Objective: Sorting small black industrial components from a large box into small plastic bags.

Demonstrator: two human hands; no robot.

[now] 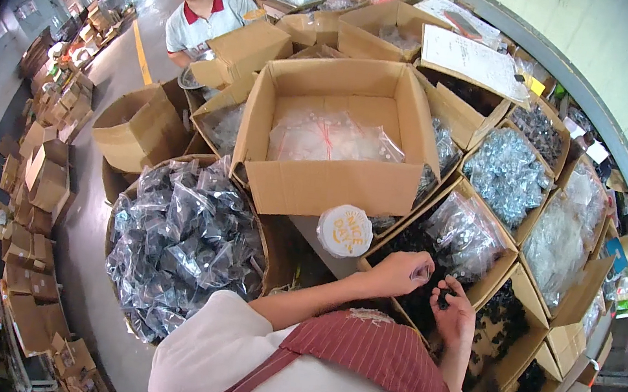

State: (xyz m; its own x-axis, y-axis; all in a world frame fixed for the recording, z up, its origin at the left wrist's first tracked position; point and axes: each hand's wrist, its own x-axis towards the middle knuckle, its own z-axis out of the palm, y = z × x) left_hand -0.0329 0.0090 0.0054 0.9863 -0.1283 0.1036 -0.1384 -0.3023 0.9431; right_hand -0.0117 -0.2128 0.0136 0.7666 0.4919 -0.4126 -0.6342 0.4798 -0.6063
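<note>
From the head view, both of the person's forearms come in over a red striped apron and meet above an open cardboard box (426,306) holding small dark parts. The left hand (399,273) is curled shut around a small clear bag (422,271), its mouth turned toward the other hand. The right hand (454,315) sits just beside it with fingers bent, pinching a few small black parts (443,298) between fingertips and palm; the two hands are close together but not touching. How many parts are already in the little bag cannot be made out, so the filling looks to be underway rather than finished. Much appears done already: a round bin (164,248) at the left is heaped with dark filled bags, and boxes to the right hold bags of silvery hardware (506,174) and clear packets. Plenty of loose dark parts remain in the box under the hands, so a good deal seems left. Just ahead stands a white round lid (344,230) with yellow markings, and behind it a large carton (336,131) with flat clear bags lying inside. Farther back another person (199,10) in a white shirt with a red collar stands among more cartons, well apart from the hands.
</note>
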